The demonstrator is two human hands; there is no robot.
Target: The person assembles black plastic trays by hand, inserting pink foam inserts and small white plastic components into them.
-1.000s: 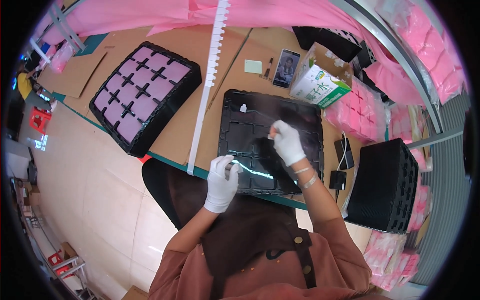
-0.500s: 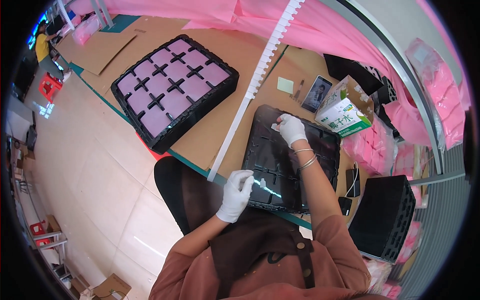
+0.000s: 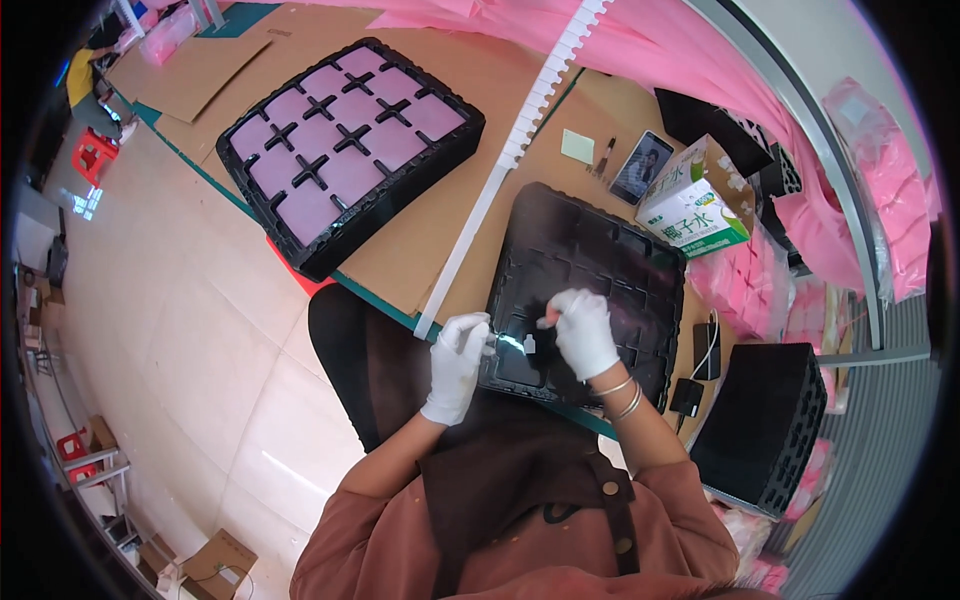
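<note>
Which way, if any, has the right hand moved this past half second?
Yes: the right hand came toward the near edge of the black tray beneath.

Right hand (image 3: 585,336) has drawn back, grip unclear.

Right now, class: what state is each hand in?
Left hand: thumb and fingers bent, beside the black moulded tray; any hold cannot be told.
Right hand: fingers curled over that tray; any hold cannot be told.

A glossy pale floor (image 3: 215,300) spreads left — a ribbed grey wall (image 3: 880,410) rises right.
</note>
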